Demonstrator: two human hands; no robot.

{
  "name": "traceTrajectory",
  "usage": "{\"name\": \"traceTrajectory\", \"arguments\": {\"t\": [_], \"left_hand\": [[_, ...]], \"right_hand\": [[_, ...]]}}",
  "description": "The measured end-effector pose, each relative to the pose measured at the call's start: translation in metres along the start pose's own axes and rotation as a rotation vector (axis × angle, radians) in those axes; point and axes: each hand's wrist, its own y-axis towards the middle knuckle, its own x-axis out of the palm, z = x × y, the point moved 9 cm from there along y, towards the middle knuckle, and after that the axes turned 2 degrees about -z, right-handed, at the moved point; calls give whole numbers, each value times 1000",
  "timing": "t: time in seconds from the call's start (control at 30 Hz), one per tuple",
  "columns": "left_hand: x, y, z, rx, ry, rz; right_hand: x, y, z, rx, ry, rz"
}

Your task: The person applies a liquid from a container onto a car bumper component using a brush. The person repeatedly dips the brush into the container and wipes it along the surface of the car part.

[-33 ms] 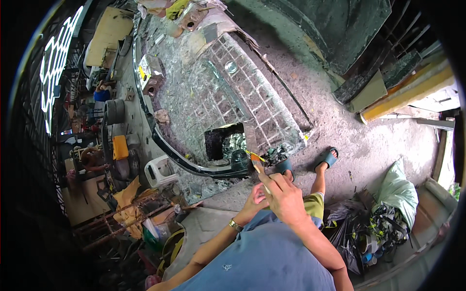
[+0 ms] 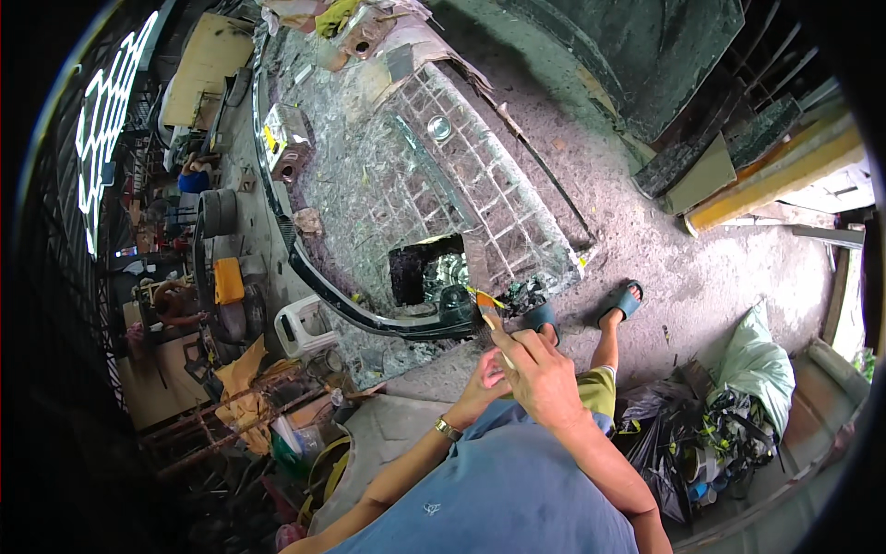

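My right hand [image 2: 540,379] grips a slim pale-handled brush [image 2: 489,309] with an orange band, pointed toward the messy frame below. My left hand [image 2: 489,379] is curled just left of it; what, if anything, its fingers hold is hidden. Past the brush lie a square dark tray [image 2: 411,272] with glossy black contents, a small dark lump [image 2: 454,300] and crumpled dark scraps [image 2: 526,294]. A long curved black trim piece [image 2: 323,300] borders the paint-splattered grid board [image 2: 517,222]. My sandalled feet [image 2: 623,300] show beyond my hands.
A white plastic chair [image 2: 300,328], yellow container [image 2: 228,279], tyres [image 2: 219,214] and clutter fill the left, where a person in blue [image 2: 192,180] appears. At right are bags [image 2: 752,360], leaning panels [image 2: 697,171] and a yellow beam [image 2: 766,175]. A metal box [image 2: 286,138] sits on the splattered surface.
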Motion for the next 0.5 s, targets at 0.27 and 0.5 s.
{"name": "traceTrajectory", "arguments": {"t": [0.27,0.5], "left_hand": [[-3,-1,-2,-58,-33,-5],[-3,-2,-9,-95,-52,-3]], "right_hand": [[-2,-4,14,70,64,5],[1,-11,30,174,162,-9]]}}
